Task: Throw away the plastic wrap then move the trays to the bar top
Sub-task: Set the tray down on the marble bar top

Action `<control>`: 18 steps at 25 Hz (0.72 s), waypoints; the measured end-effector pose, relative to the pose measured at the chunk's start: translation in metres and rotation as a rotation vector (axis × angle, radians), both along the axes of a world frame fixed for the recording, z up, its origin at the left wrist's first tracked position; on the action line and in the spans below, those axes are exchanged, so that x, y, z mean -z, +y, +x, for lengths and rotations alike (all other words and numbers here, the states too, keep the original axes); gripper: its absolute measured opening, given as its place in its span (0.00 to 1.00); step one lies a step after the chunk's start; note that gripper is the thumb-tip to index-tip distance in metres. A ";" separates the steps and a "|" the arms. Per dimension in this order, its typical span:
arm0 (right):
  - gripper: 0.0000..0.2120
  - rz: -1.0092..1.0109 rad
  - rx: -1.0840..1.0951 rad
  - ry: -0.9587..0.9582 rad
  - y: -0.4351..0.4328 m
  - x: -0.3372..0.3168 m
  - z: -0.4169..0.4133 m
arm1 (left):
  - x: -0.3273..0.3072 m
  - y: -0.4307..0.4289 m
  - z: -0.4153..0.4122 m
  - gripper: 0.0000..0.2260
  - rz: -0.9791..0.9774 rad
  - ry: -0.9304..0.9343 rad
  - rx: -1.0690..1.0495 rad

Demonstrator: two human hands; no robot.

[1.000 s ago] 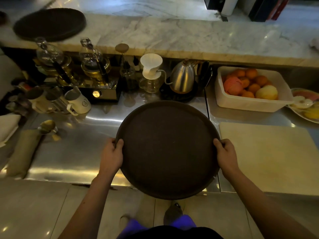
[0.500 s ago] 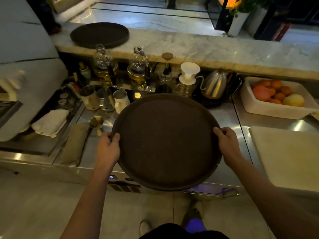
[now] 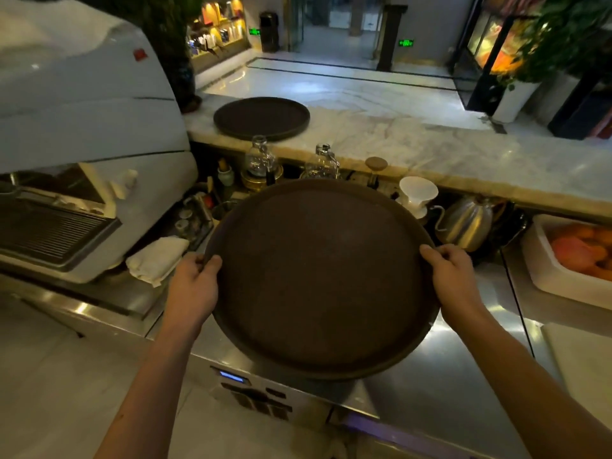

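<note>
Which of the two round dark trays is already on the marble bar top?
The far tray, lying flat on the bar top with no hand on it. The near tray is gripped at its rim by the left hand and right hand.

A round tray (image 3: 321, 279) is held above the steel counter (image 3: 440, 376), gripped at its left rim by the left hand (image 3: 193, 286) and at its right rim by the right hand (image 3: 453, 279). A folded cloth (image 3: 157, 260) lies just left of the left fingers (image 3: 212, 261). A kettle (image 3: 467, 223) stands just beyond the right fingers (image 3: 433, 251), a tub of fruit (image 3: 576, 256) further right. A second tray (image 3: 261, 118) is set on the bar top (image 3: 414, 144), far beyond the fingers.
</note>
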State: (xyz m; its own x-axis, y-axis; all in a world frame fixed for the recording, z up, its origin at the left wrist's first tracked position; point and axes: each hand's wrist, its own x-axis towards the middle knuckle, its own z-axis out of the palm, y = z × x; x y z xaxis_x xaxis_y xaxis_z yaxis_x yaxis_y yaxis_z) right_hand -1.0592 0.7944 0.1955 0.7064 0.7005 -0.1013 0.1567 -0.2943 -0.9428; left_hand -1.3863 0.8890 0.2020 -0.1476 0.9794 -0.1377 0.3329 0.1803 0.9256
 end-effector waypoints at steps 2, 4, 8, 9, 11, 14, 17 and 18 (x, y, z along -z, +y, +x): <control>0.13 0.038 -0.016 0.005 0.022 -0.017 0.012 | -0.018 0.016 0.008 0.07 0.024 -0.023 -0.021; 0.13 0.075 -0.038 0.003 0.042 -0.036 0.026 | -0.035 0.032 0.019 0.08 0.052 -0.028 -0.035; 0.15 0.120 -0.065 -0.025 0.082 -0.070 0.059 | -0.064 0.061 0.049 0.08 0.084 -0.010 -0.053; 0.15 0.133 -0.068 -0.022 0.093 -0.077 0.067 | -0.071 0.068 0.057 0.08 0.092 -0.017 -0.047; 0.15 0.145 -0.080 -0.020 0.110 -0.090 0.079 | -0.084 0.082 0.068 0.08 0.109 -0.012 -0.050; 0.15 0.151 -0.080 -0.033 0.132 -0.105 0.090 | -0.101 0.104 0.079 0.10 0.133 0.032 -0.057; 0.16 0.165 -0.071 -0.078 0.154 -0.117 0.101 | -0.115 0.131 0.090 0.09 0.159 0.068 -0.039; 0.16 0.171 -0.068 -0.080 0.164 -0.122 0.103 | -0.119 0.145 0.093 0.09 0.158 0.070 -0.029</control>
